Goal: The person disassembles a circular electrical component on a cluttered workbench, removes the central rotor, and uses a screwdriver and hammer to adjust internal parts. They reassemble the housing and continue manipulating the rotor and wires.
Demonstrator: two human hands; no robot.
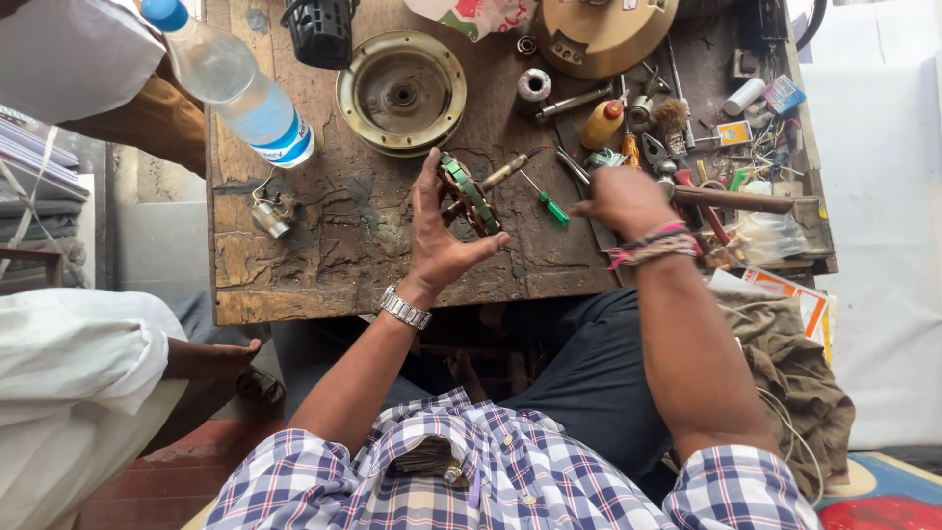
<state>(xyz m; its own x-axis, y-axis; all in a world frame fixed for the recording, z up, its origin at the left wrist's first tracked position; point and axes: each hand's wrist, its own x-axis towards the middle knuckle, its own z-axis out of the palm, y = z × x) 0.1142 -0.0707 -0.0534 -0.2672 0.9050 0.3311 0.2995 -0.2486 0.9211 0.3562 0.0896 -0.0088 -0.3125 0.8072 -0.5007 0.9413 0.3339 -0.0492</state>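
My left hand (439, 240) holds a round wound coil ring (468, 194), green and copper coloured, tilted on edge above the worn wooden table (324, 245). My right hand (618, 199) hovers over the tools at the right, fingers curled near a pair of pliers (659, 157) and a wooden handle (731, 199). Whether the right hand grips anything is hidden by the back of the hand. A green-handled screwdriver (548, 203) lies between the two hands. A brass-tipped tool (505, 172) lies just behind the coil.
A brass-coloured round housing (401, 92) sits behind the coil, a larger tan cover (601, 34) at the back. A plastic water bottle (235, 83) lies at the left. Several small tools clutter the right side. Another person in white (69, 383) sits at the left.
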